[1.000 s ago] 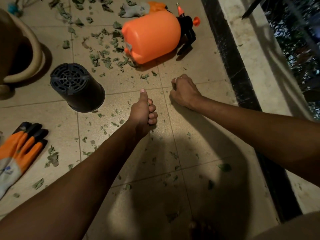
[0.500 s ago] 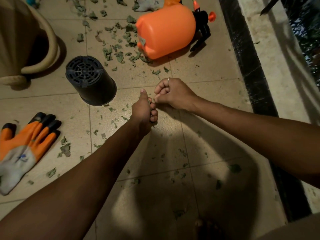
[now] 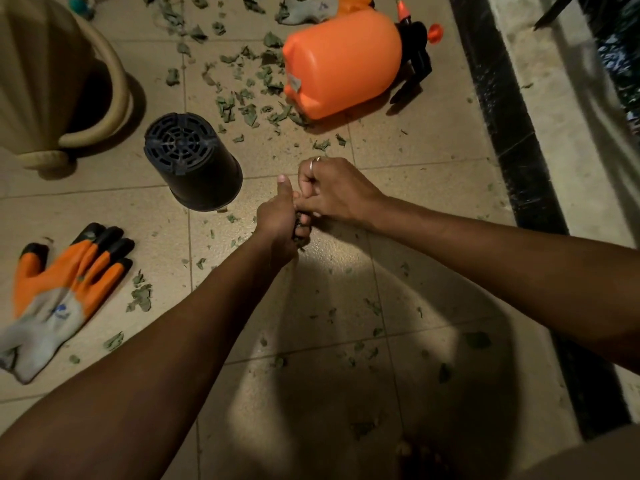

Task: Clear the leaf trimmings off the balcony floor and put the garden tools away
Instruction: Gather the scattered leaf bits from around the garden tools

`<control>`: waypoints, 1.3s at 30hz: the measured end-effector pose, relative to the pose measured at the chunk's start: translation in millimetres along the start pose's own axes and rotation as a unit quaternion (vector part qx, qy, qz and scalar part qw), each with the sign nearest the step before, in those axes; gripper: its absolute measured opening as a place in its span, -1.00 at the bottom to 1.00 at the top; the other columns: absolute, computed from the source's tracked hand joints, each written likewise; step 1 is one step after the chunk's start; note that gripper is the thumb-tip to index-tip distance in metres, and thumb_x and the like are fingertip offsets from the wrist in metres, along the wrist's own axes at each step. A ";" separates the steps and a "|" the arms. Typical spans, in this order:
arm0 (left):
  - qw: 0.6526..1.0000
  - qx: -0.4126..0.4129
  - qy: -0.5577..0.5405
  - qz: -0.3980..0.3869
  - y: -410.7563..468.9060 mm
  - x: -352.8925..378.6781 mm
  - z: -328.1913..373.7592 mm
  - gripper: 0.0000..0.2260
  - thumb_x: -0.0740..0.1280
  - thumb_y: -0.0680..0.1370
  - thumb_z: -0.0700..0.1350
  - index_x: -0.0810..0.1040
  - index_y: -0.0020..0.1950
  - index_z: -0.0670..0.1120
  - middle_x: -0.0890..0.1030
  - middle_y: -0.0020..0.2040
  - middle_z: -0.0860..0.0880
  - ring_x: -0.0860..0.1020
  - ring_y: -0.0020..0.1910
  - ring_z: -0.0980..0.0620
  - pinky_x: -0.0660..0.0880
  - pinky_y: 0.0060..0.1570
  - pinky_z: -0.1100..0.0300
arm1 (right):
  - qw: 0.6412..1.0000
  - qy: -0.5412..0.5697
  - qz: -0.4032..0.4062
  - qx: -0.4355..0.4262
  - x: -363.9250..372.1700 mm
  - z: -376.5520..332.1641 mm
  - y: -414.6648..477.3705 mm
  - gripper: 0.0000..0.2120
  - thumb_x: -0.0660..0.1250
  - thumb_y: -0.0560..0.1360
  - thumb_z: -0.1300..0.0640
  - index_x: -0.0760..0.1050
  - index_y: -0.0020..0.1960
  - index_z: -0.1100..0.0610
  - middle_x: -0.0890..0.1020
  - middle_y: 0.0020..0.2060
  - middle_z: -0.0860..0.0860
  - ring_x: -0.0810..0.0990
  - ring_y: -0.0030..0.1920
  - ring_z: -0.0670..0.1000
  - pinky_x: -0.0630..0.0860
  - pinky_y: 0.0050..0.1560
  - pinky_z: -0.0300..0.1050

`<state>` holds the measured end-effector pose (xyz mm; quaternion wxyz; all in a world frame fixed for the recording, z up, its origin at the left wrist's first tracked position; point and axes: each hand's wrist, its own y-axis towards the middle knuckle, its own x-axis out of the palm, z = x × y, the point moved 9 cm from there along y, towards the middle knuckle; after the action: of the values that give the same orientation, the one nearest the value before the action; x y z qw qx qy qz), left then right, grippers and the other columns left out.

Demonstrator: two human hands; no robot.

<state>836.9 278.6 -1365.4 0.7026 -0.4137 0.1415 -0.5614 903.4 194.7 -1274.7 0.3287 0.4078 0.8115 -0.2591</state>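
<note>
Black kerb (image 3: pixel 509 133) right of right hand (image 3: pixel 337 194) | pot (image 3: pixel 197 168) near left hand (image 3: pixel 278 223)

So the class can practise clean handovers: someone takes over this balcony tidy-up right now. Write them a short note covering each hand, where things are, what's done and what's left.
Left hand: a fist with the thumb up, gripping a clump of leaf trimmings.
Right hand: fingers curled against the left fist; whether it holds any bits is hidden.
Floor: loose trimmings lie thickest beside the orange sprayer, which is on its side, with more near the glove. The black pot is upturned.
Done: one handful gathered.
Left: most of the trimmings; no tools put away yet.
</note>
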 end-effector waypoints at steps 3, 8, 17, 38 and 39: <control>0.999 0.003 -0.013 0.036 0.0 -8.9 6.1 -0.57 0.14 0.67 0.28 0.43 -0.07 -0.07 0.35 -0.44 0.02 0.25 -0.52 0.09 0.18 -0.47 0.24 | 0.998 -0.051 0.034 -0.024 -10.2 8.7 10.3 -0.73 0.46 0.44 -0.14 0.51 -0.09 0.03 0.51 -0.08 -0.13 0.48 -0.10 -0.14 0.41 -0.16 -0.26; 0.998 0.007 -0.046 0.043 -4.8 -12.7 9.4 -0.57 0.12 0.66 0.32 0.31 -0.19 0.00 0.23 -0.44 0.06 0.16 -0.49 0.08 0.08 -0.43 0.20 | 0.988 -0.108 0.071 0.087 -29.9 60.6 36.3 -0.54 0.32 0.54 -0.11 0.49 0.39 0.03 0.37 0.33 0.02 0.31 0.35 0.03 0.38 0.36 0.00; 0.997 -0.002 -0.074 0.032 -6.3 -17.4 2.9 -0.53 0.07 0.65 0.36 0.29 -0.23 0.02 0.24 -0.42 0.06 0.15 -0.48 0.09 0.08 -0.50 0.25 | 0.977 -0.187 0.021 0.096 -3.5 60.9 50.9 -0.75 0.27 0.58 0.11 0.57 0.18 0.19 0.56 0.14 0.16 0.53 0.15 0.19 0.48 0.14 0.09; 0.990 -0.028 -0.103 -0.089 -26.2 31.2 1.0 -0.36 -0.02 0.67 0.34 0.69 0.05 -0.09 0.67 -0.14 -0.10 0.58 -0.31 0.03 0.43 -0.50 0.28 | 0.985 0.153 -0.043 0.060 0.1 -16.0 -28.2 -0.87 0.37 0.54 0.34 0.58 -0.06 0.14 0.69 -0.23 0.00 0.67 -0.32 -0.15 0.58 -0.26 -0.23; 0.993 -0.017 -0.083 -0.082 -26.0 27.6 1.0 -0.35 0.00 0.67 0.33 0.72 -0.04 -0.07 0.63 -0.21 -0.11 0.54 -0.37 0.04 0.41 -0.51 0.27 | 0.981 0.175 -0.058 0.065 3.1 -14.5 -30.4 -0.86 0.34 0.56 0.35 0.57 -0.04 0.14 0.70 -0.21 0.05 0.70 -0.31 -0.08 0.61 -0.25 -0.18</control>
<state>829.1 253.3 -1338.2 0.6566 -0.4807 0.0580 -0.5783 872.1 190.0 -1263.0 0.1386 0.4194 0.8601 -0.2551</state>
